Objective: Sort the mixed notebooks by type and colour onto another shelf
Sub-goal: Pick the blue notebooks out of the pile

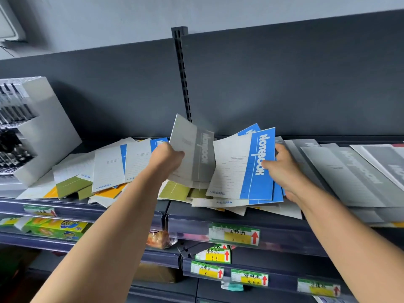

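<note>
A mixed heap of notebooks lies on the dark top shelf (122, 212). My left hand (167, 157) grips a grey notebook (194, 149), tilted up off the heap. My right hand (282, 169) holds a blue-and-white notebook (244, 167) by its right edge, thumb on the blue band, with more blue ones stacked under it. Blue-and-white notebooks (122, 162) lie fanned to the left. Olive-green (72, 185) and orange (51, 193) ones poke out from below. Grey notebooks (349, 176) overlap in a row at the right.
A grey display box of pens (28, 127) stands at the shelf's left end. A slotted upright (182, 73) divides the dark back panel. Lower shelves carry price tags (236, 235) with red arrows, a green-yellow box (54, 228) and a wrapped packet (157, 239).
</note>
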Tool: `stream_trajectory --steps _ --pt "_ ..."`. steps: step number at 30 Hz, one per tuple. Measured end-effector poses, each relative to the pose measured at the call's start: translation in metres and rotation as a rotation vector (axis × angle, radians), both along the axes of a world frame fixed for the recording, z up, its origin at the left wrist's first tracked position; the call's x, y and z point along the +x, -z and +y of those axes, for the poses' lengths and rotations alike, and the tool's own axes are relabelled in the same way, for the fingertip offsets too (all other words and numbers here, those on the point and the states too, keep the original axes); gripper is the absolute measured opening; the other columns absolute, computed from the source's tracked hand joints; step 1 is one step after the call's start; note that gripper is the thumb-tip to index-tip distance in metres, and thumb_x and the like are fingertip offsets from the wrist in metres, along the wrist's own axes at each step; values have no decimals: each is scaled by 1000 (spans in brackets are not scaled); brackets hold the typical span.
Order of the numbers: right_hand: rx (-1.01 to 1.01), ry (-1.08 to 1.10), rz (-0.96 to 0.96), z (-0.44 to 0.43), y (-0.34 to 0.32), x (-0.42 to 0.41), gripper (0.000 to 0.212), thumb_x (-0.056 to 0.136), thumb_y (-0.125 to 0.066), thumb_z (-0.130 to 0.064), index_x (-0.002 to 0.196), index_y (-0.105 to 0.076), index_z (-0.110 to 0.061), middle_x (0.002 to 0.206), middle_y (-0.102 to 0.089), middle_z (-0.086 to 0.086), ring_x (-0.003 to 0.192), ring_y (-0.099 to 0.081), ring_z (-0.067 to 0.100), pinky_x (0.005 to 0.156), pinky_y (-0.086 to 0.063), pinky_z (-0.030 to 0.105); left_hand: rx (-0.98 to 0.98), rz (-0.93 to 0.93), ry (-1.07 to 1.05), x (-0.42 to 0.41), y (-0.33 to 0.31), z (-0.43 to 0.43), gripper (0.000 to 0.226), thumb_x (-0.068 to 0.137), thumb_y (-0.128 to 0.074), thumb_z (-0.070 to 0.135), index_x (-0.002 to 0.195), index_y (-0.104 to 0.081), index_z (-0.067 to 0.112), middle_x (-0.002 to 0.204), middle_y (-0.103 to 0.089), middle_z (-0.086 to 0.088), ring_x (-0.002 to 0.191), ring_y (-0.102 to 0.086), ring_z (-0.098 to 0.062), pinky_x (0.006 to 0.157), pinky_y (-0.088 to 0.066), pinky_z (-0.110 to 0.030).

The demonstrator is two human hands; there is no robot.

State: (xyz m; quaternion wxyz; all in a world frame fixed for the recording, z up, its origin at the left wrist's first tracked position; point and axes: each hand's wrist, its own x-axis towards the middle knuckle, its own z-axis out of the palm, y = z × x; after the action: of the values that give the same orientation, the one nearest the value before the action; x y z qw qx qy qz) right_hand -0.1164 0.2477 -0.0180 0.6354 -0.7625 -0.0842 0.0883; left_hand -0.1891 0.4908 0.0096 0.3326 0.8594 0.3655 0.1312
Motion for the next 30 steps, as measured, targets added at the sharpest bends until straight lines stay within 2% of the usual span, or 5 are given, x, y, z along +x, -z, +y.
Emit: stream_trajectory --steps 3,9,18,24,30 --pt "17 59 -49 -26 -8 1 27 95 -44 1 112 -47 -20 92 -59 -11 81 -61 12 61 -49 28 40 -149 48 11 -17 -31 20 90 -47 14 108 -51 8 96 -52 -6 83 -48 -26 52 -34 -26" --pt "34 192 -52 -116 -23 13 30 96 -47 -1 120 -46 -19 100 -59 -6 88 -62 17 62 -48 29 -141 -262 154 48 -26 -108 23 87 -47 12 107 -57 5 95 -64 -9 71 -56 -24 54 -41 -23" --pt "12 388 -3 -277 -25 29 26 97 -51 -9 120 -45 -18 108 -61 -1 82 -65 18 61 -52 33 -433 -244 211 105 -3 -265 20 88 -50 5 107 -55 7 99 -58 -9 84 -54 -27 58 -40 -26" --pt "-116 338 26 -345 -18 40 24 98 -48 -8 114 -43 -25 104 -62 2 88 -65 24 71 -57 43 -25 126 167 115 21 -335 47 85 -47 14 131 -47 1 129 -54 -14 121 -50 -36 101 -44 -43" --pt "-187 283 24 -367 -3 48 27 97 -50 -12 116 -42 -29 103 -60 -2 88 -65 22 65 -56 36 -41 2 110 119 19 -357 39 83 -51 7 120 -45 0 116 -60 -17 108 -57 -38 86 -50 -39"
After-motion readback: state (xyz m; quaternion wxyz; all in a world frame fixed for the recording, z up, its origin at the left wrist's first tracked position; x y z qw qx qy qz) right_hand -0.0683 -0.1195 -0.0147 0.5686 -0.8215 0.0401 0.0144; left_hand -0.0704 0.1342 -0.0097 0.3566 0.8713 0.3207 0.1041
